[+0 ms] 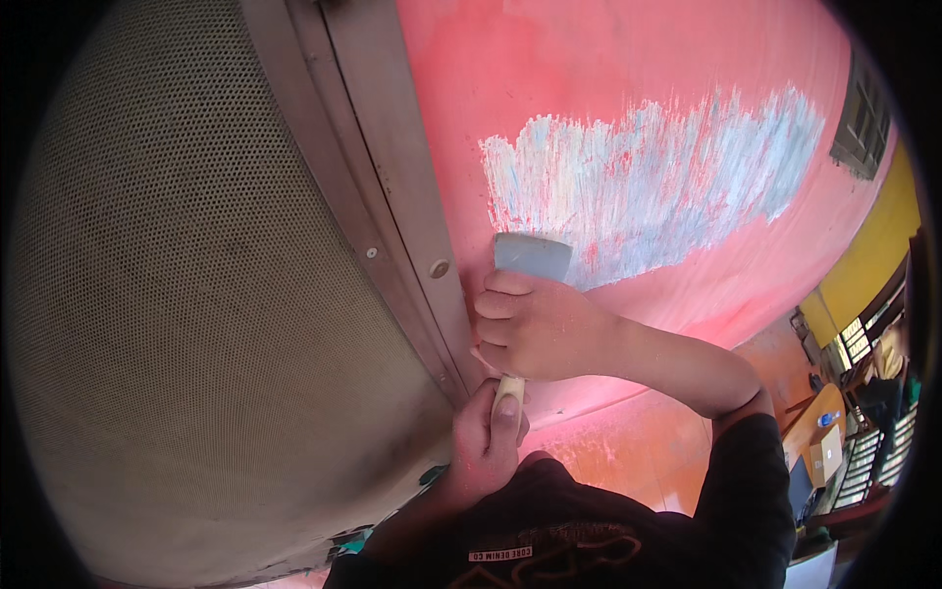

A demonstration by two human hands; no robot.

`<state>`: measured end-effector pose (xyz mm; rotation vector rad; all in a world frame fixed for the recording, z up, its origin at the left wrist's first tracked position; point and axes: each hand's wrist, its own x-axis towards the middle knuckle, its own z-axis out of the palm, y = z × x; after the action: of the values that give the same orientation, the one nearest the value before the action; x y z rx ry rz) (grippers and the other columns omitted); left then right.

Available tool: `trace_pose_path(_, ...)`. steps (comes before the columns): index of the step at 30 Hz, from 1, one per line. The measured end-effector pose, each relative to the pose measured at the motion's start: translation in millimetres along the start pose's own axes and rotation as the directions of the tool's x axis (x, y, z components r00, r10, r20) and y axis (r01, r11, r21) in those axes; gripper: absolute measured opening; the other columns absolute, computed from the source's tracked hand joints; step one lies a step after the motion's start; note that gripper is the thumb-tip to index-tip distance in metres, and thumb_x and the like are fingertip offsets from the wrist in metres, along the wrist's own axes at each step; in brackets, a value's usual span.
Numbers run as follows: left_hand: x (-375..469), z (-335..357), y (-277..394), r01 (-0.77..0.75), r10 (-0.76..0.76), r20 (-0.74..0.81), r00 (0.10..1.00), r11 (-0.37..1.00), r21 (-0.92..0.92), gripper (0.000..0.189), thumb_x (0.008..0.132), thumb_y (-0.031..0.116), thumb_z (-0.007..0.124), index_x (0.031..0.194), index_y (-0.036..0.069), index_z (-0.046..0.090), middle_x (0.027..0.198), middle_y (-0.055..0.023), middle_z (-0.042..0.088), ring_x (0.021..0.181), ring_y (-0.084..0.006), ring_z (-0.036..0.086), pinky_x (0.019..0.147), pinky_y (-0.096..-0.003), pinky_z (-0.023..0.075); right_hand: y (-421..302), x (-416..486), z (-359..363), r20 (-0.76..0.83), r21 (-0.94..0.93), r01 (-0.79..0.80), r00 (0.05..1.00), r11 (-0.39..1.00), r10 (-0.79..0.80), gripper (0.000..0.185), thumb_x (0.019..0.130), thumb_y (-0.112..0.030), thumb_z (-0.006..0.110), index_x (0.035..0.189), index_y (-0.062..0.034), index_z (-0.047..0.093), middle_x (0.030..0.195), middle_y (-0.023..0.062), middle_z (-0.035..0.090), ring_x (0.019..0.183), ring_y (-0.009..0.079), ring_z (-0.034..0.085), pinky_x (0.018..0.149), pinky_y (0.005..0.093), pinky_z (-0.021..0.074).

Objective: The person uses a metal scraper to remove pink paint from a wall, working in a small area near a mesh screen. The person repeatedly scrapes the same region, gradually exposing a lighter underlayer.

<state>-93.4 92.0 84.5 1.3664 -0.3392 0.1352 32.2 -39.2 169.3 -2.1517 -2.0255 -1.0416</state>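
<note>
A wide-bladed scraper [533,255] lies against a pink painted wall [508,59], its blade pointing up. My right hand [548,331] wraps around the scraper just below the blade, hiding that part of it. Lower down, my left hand [489,434] grips the end of the pale handle [510,390], with the thumb along it. Above and to the right of the blade spreads a rough scraped patch [647,184], where white and light blue show through streaks of pink. The blade's top edge meets the lower left part of this patch.
A brown door frame [368,177] with a round fitting [438,269] runs close beside my hands. Left of it is a perforated mesh panel [176,258]. Orange floor tiles [625,456] lie below. At right stand a wooden table [806,420] with a box [826,454] and a window [865,121].
</note>
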Motion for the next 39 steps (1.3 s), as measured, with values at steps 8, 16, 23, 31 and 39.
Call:
trace_pose_path(8,12.8,-3.7,9.4,-0.025,0.025,0.005,1.0,1.0,0.018,0.026,0.106,0.021,0.039,0.101,-0.002,0.051,0.065,0.0021,0.044,0.055,-0.0044,0.039,0.051,-0.0246,0.033,11.1,10.0,-6.4,-0.029,-0.018,0.04,0.999,0.999,-0.04,0.015,0.072,-0.018,0.068,0.061,-0.011,0.062,0.069,-0.0015,0.056,0.081,0.0185,0.055,0.086,0.0315,0.0484)
trace_pose_path(16,8.2,-6.1,-1.1,0.067,-0.071,-0.032,0.997,0.99,-0.121,0.022,0.105,0.017,0.039,0.102,-0.002,0.051,0.066,0.0026,0.044,0.055,-0.0041,0.038,0.051,-0.0242,0.0319,8.6,4.9,-2.6,-0.006,-0.028,0.005,1.0,1.0,-0.005,0.012,0.069,-0.017,0.069,0.062,-0.01,0.063,0.068,-0.0012,0.056,0.082,0.0184,0.056,0.087,0.0312,0.0489)
trace_pose_path(23,9.1,-8.3,4.7,0.026,-0.026,0.002,1.0,1.0,0.012,0.023,0.105,0.017,0.038,0.101,-0.002,0.051,0.066,0.0029,0.045,0.055,-0.0042,0.039,0.051,-0.0245,0.032,9.1,8.2,-5.3,-0.023,-0.112,-0.018,1.0,0.994,0.016,0.01,0.066,-0.023,0.064,0.061,-0.0155,0.065,0.069,-0.005,0.06,0.086,0.0167,0.054,0.085,0.0282,0.0435)
trace_pose_path(31,10.9,-10.3,8.3,0.035,-0.036,-0.024,0.999,0.999,-0.02,0.024,0.106,0.018,0.039,0.101,-0.002,0.05,0.066,0.0023,0.045,0.056,-0.0045,0.039,0.052,-0.024,0.0332,8.4,8.4,-8.0,-0.011,-0.041,-0.006,1.0,0.999,0.005,0.009,0.067,-0.018,0.066,0.063,-0.0103,0.063,0.07,-0.0006,0.056,0.082,0.0187,0.055,0.087,0.0312,0.0488)
trace_pose_path(39,0.7,-8.0,2.5,0.064,-0.065,0.038,0.997,0.997,0.031,0.024,0.106,0.018,0.038,0.105,-0.002,0.05,0.067,0.0005,0.045,0.058,-0.0056,0.04,0.054,-0.0243,0.0349,0.9,6.3,-9.1,0.073,0.011,0.021,0.997,1.0,-0.022,0.01,0.067,-0.023,0.064,0.068,-0.0135,0.066,0.079,-0.0018,0.062,0.094,0.0201,0.055,0.098,0.0357,0.0437)
